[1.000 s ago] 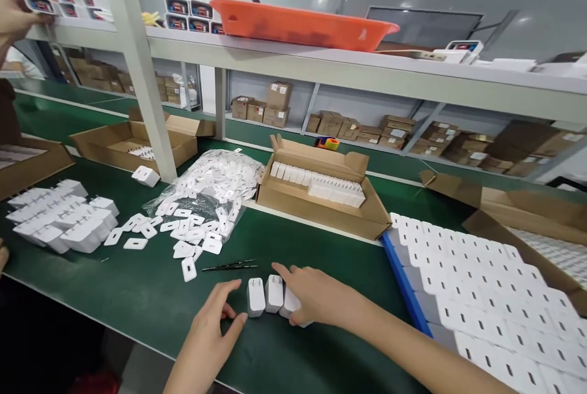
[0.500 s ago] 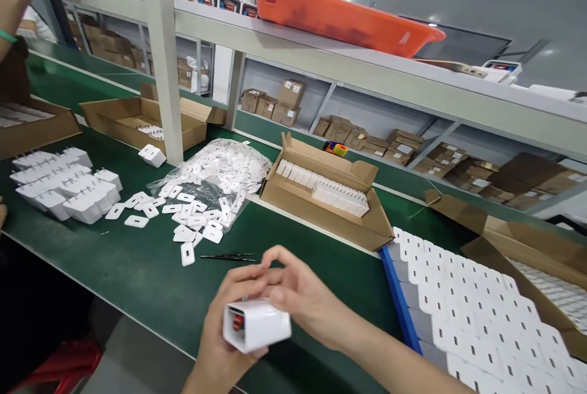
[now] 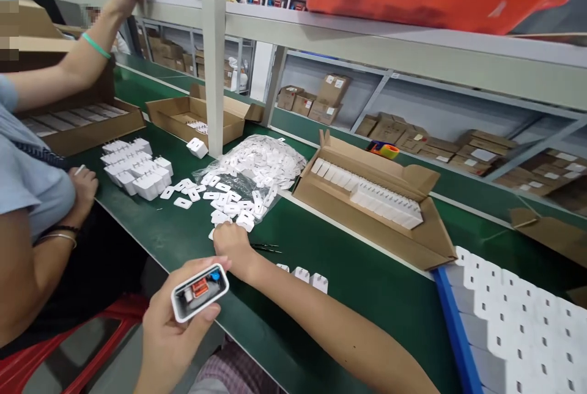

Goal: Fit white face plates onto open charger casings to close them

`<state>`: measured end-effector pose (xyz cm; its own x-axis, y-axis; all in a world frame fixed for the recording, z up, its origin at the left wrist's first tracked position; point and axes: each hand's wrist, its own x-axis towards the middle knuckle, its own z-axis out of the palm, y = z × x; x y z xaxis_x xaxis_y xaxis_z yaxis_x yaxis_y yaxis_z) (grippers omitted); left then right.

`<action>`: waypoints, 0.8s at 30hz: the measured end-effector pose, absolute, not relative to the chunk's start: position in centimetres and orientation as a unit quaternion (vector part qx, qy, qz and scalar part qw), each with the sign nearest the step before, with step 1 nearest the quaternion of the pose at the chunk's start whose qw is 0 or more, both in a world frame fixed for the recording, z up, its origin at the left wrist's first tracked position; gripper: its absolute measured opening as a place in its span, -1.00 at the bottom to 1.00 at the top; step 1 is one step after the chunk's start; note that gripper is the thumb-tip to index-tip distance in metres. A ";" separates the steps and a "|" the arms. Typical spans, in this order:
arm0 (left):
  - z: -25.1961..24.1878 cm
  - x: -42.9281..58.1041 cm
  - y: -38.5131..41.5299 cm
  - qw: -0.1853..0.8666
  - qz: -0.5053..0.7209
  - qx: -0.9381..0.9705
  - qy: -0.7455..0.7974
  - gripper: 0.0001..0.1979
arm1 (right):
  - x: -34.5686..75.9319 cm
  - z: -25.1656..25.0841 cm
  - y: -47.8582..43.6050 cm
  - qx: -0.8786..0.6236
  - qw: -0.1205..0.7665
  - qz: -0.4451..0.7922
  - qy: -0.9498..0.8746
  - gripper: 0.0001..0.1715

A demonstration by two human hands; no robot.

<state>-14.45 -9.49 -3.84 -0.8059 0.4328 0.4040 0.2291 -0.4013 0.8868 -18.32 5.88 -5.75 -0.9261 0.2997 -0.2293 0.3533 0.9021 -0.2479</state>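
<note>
Work at our table (image 3: 376,296)
Our left hand (image 3: 167,333) grips an open charger (image 3: 200,290); our right hand (image 3: 233,244) touches white covers (image 3: 238,195), and we cannot tell its grip.

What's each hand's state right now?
Left hand: closed around an open white charger shell.
Right hand: curled over loose white cover plates; grip cannot be told.

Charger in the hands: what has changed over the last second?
The charger was lifted off the mat by both hands and is now held by the left hand alone, open end toward the camera. The right hand let go and moved forward to the loose plates by the bag. The other chargers and the tweezers lie as before.
</note>
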 end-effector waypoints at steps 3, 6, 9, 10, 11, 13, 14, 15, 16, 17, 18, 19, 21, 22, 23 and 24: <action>-3.9 -13.7 -9.4 0.121 0.780 0.316 0.527 -0.67 | -16.3 -3.9 6.7 0.190 0.056 -0.177 0.964 -0.78; -3.8 -12.9 -9.6 0.204 0.772 0.313 0.514 -0.62 | -11.8 -0.1 6.8 0.178 -0.032 -0.231 0.956 -0.90; -3.7 -11.7 -9.7 0.304 0.751 0.297 0.505 -0.52 | -5.2 3.2 5.3 0.193 -0.163 -0.261 0.932 -0.78; -3.7 -11.2 -9.6 0.339 0.743 0.295 0.496 -0.50 | -2.9 3.7 4.5 0.172 -0.253 -0.284 0.908 -0.77; -3.7 -10.6 -9.5 0.369 0.735 0.297 0.486 -0.48 | -0.6 3.9 3.6 0.155 -0.301 -0.290 0.895 -0.75; -3.7 -9.3 -9.0 0.415 0.712 0.323 0.465 -0.50 | 3.2 3.6 2.0 0.155 -0.349 -0.277 0.882 -0.66; -3.7 -8.6 -8.8 0.435 0.697 0.343 0.455 -0.52 | 4.7 3.3 1.2 0.167 -0.358 -0.265 0.880 -0.62; -3.8 -8.0 -8.5 0.453 0.683 0.364 0.442 -0.53 | 5.9 3.0 0.6 0.186 -0.364 -0.254 0.877 -0.59; -3.8 -7.4 -8.3 0.470 0.670 0.383 0.429 -0.54 | 6.9 2.7 0.1 0.203 -0.370 -0.248 0.872 -0.58; -3.7 -6.8 -8.1 0.484 0.658 0.400 0.416 -0.54 | 7.7 2.5 -0.3 0.219 -0.372 -0.248 0.867 -0.58; -3.7 -6.4 -8.0 0.499 0.644 0.415 0.405 -0.53 | 8.4 2.4 -0.6 0.229 -0.372 -0.253 0.863 -0.58; -3.6 -6.0 -7.8 0.510 0.631 0.427 0.398 -0.52 | 9.0 2.4 -0.8 0.238 -0.371 -0.261 0.859 -0.59; -3.4 -5.3 -7.6 0.519 0.607 0.443 0.409 -0.51 | 10.1 2.3 -1.1 0.252 -0.374 -0.281 0.847 -0.60; -3.3 -5.0 -7.6 0.516 0.596 0.448 0.421 -0.49 | 10.6 2.3 -1.2 0.260 -0.380 -0.290 0.839 -0.61; -3.2 -4.8 -7.5 0.512 0.587 0.453 0.435 -0.48 | 11.1 2.2 -1.3 0.270 -0.389 -0.296 0.830 -0.61; -3.2 -4.6 -7.4 0.507 0.576 0.462 0.445 -0.48 | 11.5 2.0 -1.3 0.281 -0.398 -0.298 0.821 -0.60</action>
<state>-4.56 -7.39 -3.16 -0.0587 0.9951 0.0799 -0.1735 -0.0890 0.9808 11.50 -1.29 2.04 -0.5247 0.6990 0.4859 0.2249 0.6643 -0.7129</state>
